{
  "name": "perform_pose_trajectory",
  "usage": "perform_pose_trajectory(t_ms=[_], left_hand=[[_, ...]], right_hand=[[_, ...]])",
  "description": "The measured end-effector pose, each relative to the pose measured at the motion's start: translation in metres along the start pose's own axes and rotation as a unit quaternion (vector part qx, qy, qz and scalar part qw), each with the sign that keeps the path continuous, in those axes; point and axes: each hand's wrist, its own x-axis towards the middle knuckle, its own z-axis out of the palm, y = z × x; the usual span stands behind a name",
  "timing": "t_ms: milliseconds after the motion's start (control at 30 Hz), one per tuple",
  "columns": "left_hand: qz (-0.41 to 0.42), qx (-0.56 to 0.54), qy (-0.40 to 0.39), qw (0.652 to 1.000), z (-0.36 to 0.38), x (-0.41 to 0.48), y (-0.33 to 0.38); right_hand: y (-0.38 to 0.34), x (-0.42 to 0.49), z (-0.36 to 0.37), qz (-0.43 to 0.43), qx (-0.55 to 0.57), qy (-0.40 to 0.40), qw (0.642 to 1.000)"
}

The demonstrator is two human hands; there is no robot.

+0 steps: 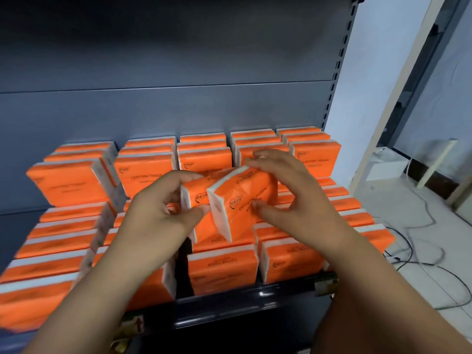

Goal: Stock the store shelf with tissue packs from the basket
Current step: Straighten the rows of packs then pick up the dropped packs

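Observation:
Orange tissue packs fill the shelf (pixel 255 293) in several rows, with a second layer stacked at the back (pixel 148 172). My left hand (pixel 155 213) pinches the left end of one orange pack (pixel 198 194) held above the middle rows. My right hand (pixel 288 190) grips a second, tilted pack (pixel 240 200) right beside it, fingers over the top and thumb on the front face. The two held packs touch. The basket is not in view.
A grey back panel (pixel 178 111) rises behind the packs, with a slotted upright (pixel 332 93) at the right. A narrow dark gap (pixel 182 267) runs between the front rows. On the floor to the right lie cables (pixel 421 251) and a white box (pixel 385 167).

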Motion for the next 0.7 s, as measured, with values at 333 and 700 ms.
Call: perform_pose_trajectory(t_ms=[333, 700], left_hand=[[-0.004, -0.106, 0.078, 0.991, 0.042, 0.027, 0.007], [0.018, -0.064, 0.086, 0.994, 0.093, 0.044, 0.001]], right_hand=[[0.031, 0.036, -0.07, 0.131, 0.015, 0.13, 0.983], [0.105, 0.013, -0.127, 0.127, -0.138, 0.098, 0.977]])
